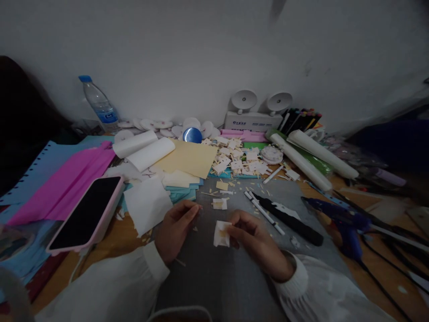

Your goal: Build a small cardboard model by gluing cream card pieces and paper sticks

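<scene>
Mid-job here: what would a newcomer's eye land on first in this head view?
Probably the bright magenta sheet of paper at the left, with a black-screened phone in a pink case just right of it. Next, the heap of small white paper pieces with thin sticks at the back centre, and the dark blue glue gun at the right. Front and centre, the right hand pinches a small white paper square.
</scene>
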{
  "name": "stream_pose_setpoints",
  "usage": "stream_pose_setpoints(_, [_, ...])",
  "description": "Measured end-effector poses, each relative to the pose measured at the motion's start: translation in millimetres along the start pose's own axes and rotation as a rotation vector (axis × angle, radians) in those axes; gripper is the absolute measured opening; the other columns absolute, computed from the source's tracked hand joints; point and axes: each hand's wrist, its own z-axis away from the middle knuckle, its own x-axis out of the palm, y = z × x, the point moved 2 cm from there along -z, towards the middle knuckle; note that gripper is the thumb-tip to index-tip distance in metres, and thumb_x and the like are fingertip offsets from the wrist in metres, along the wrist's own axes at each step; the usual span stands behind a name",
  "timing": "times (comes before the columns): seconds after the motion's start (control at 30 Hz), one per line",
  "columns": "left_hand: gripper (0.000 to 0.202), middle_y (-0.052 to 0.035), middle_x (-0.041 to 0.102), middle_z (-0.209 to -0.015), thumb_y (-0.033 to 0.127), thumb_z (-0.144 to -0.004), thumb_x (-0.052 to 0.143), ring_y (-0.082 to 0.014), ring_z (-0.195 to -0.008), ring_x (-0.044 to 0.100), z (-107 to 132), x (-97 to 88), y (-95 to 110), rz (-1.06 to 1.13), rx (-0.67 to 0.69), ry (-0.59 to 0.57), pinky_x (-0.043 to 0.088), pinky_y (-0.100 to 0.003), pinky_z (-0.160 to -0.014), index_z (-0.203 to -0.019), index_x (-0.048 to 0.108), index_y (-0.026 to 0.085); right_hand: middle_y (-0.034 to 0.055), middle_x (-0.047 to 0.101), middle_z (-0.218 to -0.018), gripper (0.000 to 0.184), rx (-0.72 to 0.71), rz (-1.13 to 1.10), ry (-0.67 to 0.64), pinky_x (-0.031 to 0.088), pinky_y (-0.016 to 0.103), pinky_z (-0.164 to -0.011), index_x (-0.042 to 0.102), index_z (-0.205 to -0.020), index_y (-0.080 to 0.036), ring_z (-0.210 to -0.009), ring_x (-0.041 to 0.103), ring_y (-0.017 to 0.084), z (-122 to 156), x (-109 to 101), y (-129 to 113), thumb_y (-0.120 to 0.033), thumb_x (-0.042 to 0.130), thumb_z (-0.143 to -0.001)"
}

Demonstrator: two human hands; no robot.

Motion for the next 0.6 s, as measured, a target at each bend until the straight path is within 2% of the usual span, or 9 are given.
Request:
stream_pose_setpoints(0.1, [0.023,0.0022,0.057,-0.068,0.036,-0.070,0.078,-0.0100,-0.064,0.047,-0.3,-0.5,2.4,-0.115,0.045,0.007,0.038,-0.020,-0.058,-0.069,0.066,0.016,-0.0036,0.056,-0.061,0.030,-0.010,-0.007,-0.014,0.034,0.023,-0.051,0.055,-0.073,-0.018,-0.052,0.046,0.008,-0.2,-0.1,0.9,-0.044,0.070,-0.079])
stream_pose_setpoints(0.4, [0.027,0.0042,0.050,-0.060,0.026,-0.069,0.077,-0.0096,-0.059,0.043,-2.3,-3.2,3.9,-0.211,0.128,-0.033,0.036,-0.021,-0.057,-0.055,0.056,0.015,-0.0047,0.054,-0.058,0.032,0.001,-0.025,-0.001,0.032,0.023,-0.051,0.054,-0.074,-0.019,-0.051,0.045,0.009,-2.0,-1.0,4.2,-0.046,0.071,-0.078])
stream_pose_setpoints(0.6, [0.029,0.0041,0.049,-0.055,0.026,-0.065,0.079,-0.0099,-0.055,0.044,0.4,-2.9,3.3,-0.269,0.120,-0.133,0.034,-0.022,-0.055,-0.052,0.055,0.015,-0.0049,0.052,-0.056,0.032,-0.041,0.003,0.014,0.029,0.023,-0.050,0.055,-0.072,-0.018,-0.051,0.043,0.009,-3.2,-1.4,2.6,-0.045,0.071,-0.079])
